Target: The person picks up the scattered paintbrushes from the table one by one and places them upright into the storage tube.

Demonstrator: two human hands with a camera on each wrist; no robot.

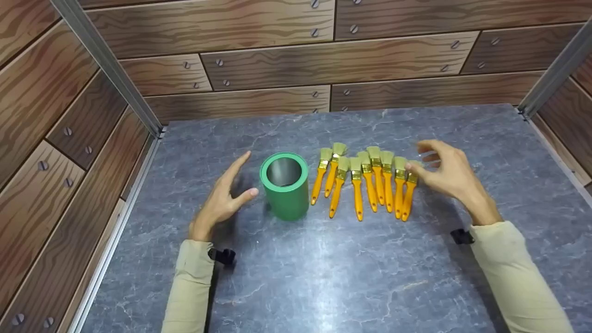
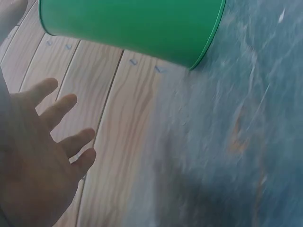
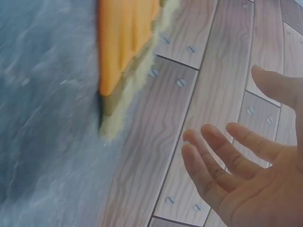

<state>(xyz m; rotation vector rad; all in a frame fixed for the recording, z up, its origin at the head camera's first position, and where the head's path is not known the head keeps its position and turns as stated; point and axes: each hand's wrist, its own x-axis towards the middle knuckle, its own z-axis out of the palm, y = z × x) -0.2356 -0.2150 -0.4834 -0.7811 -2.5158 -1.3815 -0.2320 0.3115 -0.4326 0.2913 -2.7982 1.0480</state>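
A green cylindrical container (image 1: 289, 203) with an open top stands upright on the table. To its left is my left hand (image 1: 221, 199), fingers spread and thumb toward the container, apart from it; in the left wrist view the palm (image 2: 35, 161) holds nothing. Several paintbrushes (image 1: 357, 189) with orange handles and pale bristles lie in a row right of the container, bristles pointing away from me. My right hand (image 1: 446, 173) hovers at the right end of the row, its thumb overlapping the last brush's bristles. In the right wrist view its loosely bent fingers (image 3: 208, 175) are bare.
The grey marbled table (image 1: 296, 277) reaches wood-patterned walls (image 1: 277, 60) at the back and both sides. Metal posts (image 1: 115, 74) rise at the back corners. Both wrists wear a small black camera (image 1: 223, 255).
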